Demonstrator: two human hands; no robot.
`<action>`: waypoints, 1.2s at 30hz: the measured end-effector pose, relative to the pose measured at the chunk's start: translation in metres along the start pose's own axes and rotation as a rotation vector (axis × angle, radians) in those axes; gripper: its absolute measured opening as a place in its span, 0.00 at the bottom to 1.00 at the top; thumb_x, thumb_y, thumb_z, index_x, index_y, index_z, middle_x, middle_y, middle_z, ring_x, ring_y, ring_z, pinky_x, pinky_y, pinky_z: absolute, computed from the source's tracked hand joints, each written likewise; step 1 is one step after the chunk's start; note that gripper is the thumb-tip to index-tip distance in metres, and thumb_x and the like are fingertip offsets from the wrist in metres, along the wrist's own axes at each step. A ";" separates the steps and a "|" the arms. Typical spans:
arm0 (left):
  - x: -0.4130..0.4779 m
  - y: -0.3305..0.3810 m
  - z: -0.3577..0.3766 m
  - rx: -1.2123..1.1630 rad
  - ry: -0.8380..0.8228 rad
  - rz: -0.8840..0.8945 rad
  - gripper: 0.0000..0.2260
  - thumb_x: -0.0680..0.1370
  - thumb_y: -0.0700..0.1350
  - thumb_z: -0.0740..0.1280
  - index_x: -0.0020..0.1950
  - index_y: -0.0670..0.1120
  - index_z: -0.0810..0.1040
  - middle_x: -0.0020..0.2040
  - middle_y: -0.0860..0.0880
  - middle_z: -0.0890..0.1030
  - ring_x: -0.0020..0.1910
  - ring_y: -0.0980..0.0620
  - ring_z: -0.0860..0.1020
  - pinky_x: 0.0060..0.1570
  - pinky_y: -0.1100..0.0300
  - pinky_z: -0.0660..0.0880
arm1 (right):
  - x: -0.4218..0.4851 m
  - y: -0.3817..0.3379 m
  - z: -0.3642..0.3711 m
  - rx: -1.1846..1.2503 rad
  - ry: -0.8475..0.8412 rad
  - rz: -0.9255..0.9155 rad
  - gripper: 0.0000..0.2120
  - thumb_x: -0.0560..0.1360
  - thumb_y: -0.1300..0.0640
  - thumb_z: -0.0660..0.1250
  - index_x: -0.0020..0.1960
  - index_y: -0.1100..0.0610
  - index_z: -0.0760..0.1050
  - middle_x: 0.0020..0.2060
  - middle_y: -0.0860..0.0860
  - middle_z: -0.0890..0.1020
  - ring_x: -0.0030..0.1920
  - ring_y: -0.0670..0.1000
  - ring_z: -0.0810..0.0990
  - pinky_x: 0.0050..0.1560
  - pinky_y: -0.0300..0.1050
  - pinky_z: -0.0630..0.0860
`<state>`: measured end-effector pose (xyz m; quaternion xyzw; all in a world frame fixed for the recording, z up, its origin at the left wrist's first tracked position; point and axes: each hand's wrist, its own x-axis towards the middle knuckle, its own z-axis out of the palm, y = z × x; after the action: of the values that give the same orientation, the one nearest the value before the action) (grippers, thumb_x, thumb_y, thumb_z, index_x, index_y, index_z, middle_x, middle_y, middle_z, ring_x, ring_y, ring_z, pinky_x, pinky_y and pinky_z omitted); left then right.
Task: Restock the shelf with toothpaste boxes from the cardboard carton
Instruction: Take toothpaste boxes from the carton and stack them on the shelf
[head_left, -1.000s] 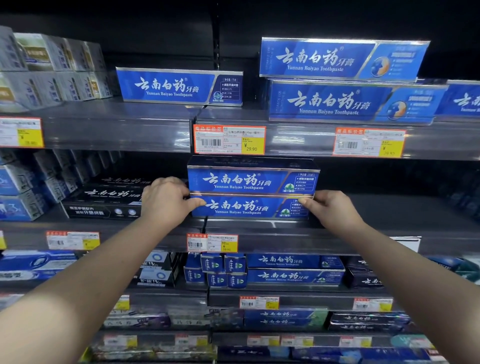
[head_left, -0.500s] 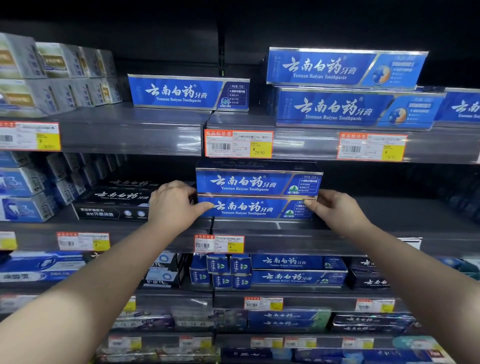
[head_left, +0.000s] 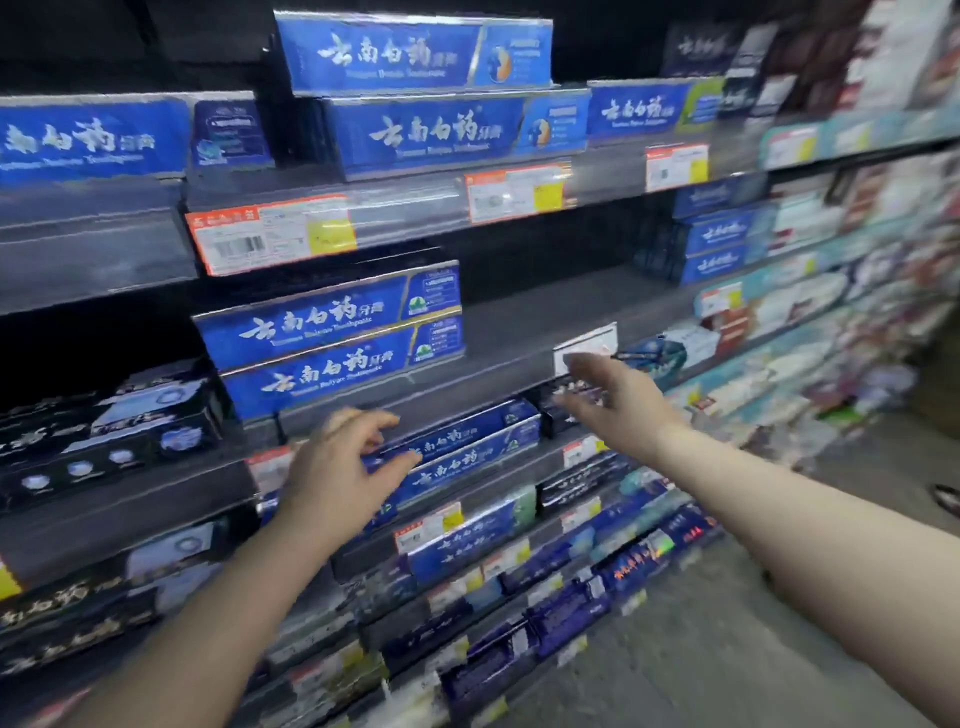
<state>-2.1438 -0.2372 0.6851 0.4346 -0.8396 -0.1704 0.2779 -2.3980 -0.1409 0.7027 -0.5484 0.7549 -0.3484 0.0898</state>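
Shelving: store racks of toothpaste run off to the right over a grey floor (head_left: 701, 649); the whole view is motion-blurred.
Middle shelf (head_left: 519, 332): bare across its right half.
Toothpaste boxes (head_left: 332, 345): two blue ones stacked flat, long sides facing out, at the shelf's front edge, left of its middle.
Black boxes (head_left: 114, 426): just left of the stack.
Price label (head_left: 270, 234): on the front edge of the shelf above.
Left hand (head_left: 337, 467): empty, fingers loosely curled, just below the stack and in front of the shelf's front edge, not touching the boxes.
Right hand (head_left: 613, 395): empty, fingers stretched out, below a white tag (head_left: 584, 345) on the front edge, well right of the stack.
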 end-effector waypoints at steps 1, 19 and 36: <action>0.002 0.005 0.012 0.005 -0.074 -0.003 0.20 0.70 0.51 0.72 0.60 0.46 0.77 0.51 0.48 0.77 0.50 0.49 0.76 0.52 0.57 0.72 | -0.013 0.010 -0.007 -0.036 -0.016 0.042 0.27 0.73 0.50 0.68 0.68 0.56 0.67 0.64 0.52 0.75 0.64 0.51 0.73 0.61 0.40 0.68; -0.065 0.287 0.276 0.131 -0.805 0.220 0.26 0.71 0.60 0.67 0.66 0.51 0.71 0.65 0.51 0.72 0.64 0.51 0.72 0.61 0.58 0.70 | -0.253 0.294 -0.216 -0.354 -0.152 0.468 0.30 0.72 0.45 0.68 0.70 0.49 0.63 0.68 0.49 0.71 0.68 0.48 0.68 0.65 0.39 0.62; -0.046 0.494 0.498 0.216 -0.974 0.272 0.28 0.69 0.63 0.67 0.66 0.52 0.71 0.66 0.50 0.72 0.63 0.49 0.73 0.60 0.55 0.73 | -0.316 0.503 -0.365 -0.364 -0.180 0.734 0.33 0.71 0.42 0.67 0.72 0.46 0.59 0.70 0.48 0.68 0.69 0.49 0.66 0.67 0.44 0.64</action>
<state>-2.7419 0.1017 0.5391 0.2181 -0.9332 -0.2276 -0.1722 -2.8513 0.3751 0.5809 -0.2782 0.9385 -0.1051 0.1751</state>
